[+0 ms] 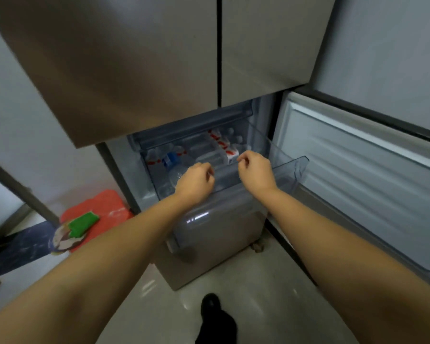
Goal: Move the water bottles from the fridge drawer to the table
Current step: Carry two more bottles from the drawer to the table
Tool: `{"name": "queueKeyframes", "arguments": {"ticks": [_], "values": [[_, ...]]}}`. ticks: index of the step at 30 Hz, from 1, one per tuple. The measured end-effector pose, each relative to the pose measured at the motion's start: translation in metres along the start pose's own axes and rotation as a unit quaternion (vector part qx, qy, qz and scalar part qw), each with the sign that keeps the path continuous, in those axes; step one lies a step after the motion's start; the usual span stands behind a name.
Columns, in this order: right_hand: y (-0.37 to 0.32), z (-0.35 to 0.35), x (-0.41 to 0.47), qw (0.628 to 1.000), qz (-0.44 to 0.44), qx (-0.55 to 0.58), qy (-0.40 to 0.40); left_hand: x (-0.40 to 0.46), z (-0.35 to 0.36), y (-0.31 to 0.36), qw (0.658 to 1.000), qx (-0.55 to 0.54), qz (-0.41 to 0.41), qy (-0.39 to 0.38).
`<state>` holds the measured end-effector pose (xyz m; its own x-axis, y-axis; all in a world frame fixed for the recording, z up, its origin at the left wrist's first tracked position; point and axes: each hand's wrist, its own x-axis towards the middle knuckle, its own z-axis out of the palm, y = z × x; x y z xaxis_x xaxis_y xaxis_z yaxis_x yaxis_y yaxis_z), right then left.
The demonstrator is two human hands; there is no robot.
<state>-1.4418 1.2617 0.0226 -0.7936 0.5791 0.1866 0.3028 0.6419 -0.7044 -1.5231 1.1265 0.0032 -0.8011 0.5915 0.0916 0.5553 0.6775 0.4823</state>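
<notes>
The clear fridge drawer (291, 167) is pulled out below the closed upper doors. Several clear water bottles (209, 157) with red-and-white labels lie in it on their sides. One bottle with a blue label (170, 158) lies at the left. My left hand (195, 182) and my right hand (256, 170) are side by side at the drawer's front rim. Each hand has its fingers curled over that rim. The fingertips are hidden behind the knuckles.
The lower right fridge door (358, 175) stands wide open on the right. A grey lower compartment (221, 232) juts out beneath the drawer. On the floor at the left is a red item (104, 207) with a green object (81, 223) on it. My black shoe (216, 319) is below.
</notes>
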Motion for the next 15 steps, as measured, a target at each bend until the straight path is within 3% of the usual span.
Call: {"name": "queueKeyframes", "arguments": {"ticks": [3,5,8,12,15], "values": [[0.013,0.011,0.052,0.997,0.055,0.045,-0.002,0.05,0.011,-0.009,1.0,0.014,-0.007,-0.024],[0.022,0.025,0.09,0.981,0.152,0.117,-0.036,0.084,0.022,-0.017,0.998,0.02,-0.015,-0.05],[0.029,0.044,0.124,0.896,0.325,0.278,-0.122,0.121,0.036,-0.025,0.994,0.047,-0.026,-0.097],[0.051,0.087,0.152,0.836,0.404,0.328,-0.173,0.158,0.057,-0.037,0.987,0.073,-0.055,-0.134],[0.07,0.116,0.177,0.798,0.44,0.36,-0.202,0.183,0.079,-0.053,0.984,0.11,-0.072,-0.117]]}}
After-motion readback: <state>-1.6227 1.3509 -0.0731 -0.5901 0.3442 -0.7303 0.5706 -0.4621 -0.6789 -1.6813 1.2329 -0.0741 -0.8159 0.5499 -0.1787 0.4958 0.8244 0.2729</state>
